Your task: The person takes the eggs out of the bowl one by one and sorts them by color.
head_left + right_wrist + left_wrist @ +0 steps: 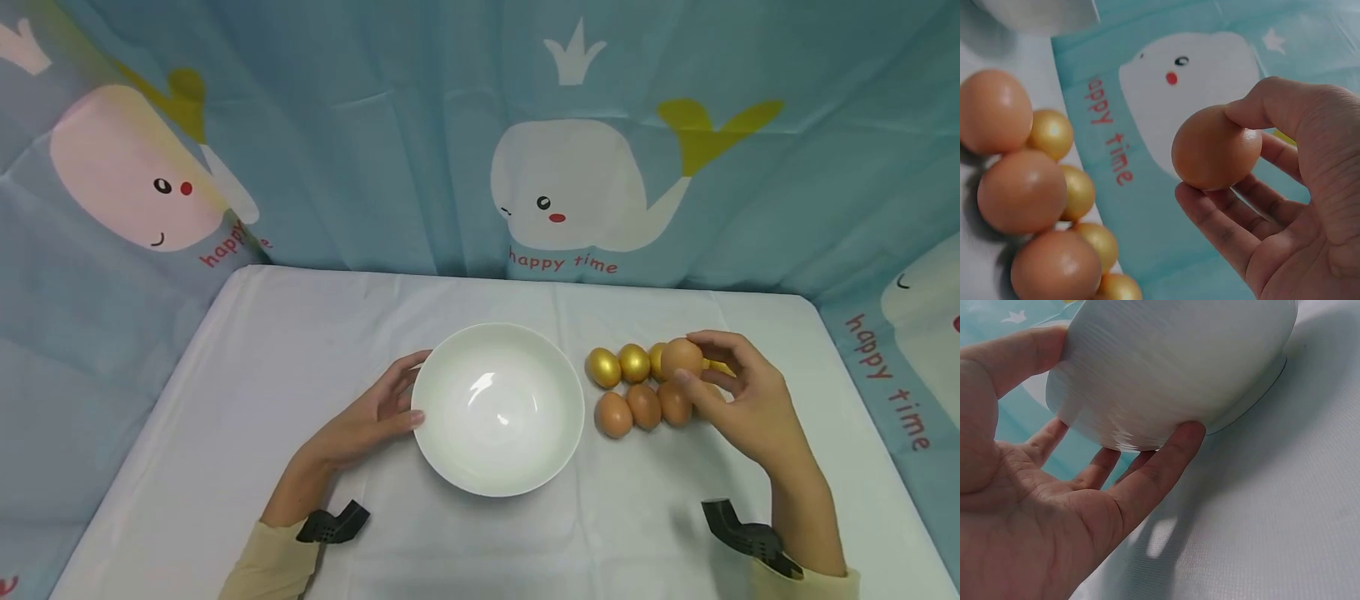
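Observation:
In the head view a large white bowl (498,467) stands upright on the table. My left hand (371,421) holds its left side, with the thumb near the rim; in the left wrist view the fingers (1154,478) curve against the bowl's outer wall (1166,375). My right hand (750,400) pinches a brown egg (1213,150) between thumb and fingers, raised above the other eggs. Below it lies a front row of brown eggs (614,415) and a back row of golden eggs (603,367). The right ends of both rows are partly hidden by that hand.
A white cloth (300,333) covers the table. Blue curtains (420,167) with printed whales hang behind it and at both sides. Each wrist carries a black mount, such as the left one (333,523). The bowl stands left of the eggs.

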`<state>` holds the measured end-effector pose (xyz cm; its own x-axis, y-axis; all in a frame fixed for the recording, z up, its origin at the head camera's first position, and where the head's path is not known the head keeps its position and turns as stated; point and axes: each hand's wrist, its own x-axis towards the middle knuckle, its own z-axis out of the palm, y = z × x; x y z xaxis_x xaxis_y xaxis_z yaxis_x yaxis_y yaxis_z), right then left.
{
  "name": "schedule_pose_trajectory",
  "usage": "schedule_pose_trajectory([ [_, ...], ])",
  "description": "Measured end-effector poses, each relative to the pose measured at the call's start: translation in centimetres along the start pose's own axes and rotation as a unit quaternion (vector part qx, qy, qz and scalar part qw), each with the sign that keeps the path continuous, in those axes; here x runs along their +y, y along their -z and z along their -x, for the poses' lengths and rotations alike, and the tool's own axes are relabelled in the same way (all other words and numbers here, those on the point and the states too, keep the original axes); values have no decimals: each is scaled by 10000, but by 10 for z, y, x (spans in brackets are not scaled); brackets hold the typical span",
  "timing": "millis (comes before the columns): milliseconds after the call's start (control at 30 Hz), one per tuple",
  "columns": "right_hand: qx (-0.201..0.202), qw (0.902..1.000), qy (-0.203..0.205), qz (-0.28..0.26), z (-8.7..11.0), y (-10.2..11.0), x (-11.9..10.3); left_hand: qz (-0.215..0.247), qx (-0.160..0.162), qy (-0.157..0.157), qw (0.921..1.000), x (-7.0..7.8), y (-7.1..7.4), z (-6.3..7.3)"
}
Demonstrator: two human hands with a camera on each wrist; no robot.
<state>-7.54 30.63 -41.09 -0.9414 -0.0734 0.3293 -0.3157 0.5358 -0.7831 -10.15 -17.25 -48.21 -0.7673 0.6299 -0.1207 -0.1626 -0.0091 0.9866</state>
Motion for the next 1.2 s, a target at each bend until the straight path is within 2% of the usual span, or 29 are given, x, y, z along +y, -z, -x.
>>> schedule_pose_trajectory([
  [233,320,9992,-198,116,6,12,17,-50,9,4,10000,1,1,-1],
  [400,642,9960,-489,372,13,27,29,8,12,-14,10000,2,0,-4],
  [533,736,9937,-725,436,19,35,38,23,-8,0,10000,2,0,-3],
  [933,500,9827,-1387,1122,27,44,57,36,4,-36,10000,2,-2,-1],
  [1200,-46,9663,-1890,1748,32,46,66,-13,12,-30,10000,2,-2,0],
])
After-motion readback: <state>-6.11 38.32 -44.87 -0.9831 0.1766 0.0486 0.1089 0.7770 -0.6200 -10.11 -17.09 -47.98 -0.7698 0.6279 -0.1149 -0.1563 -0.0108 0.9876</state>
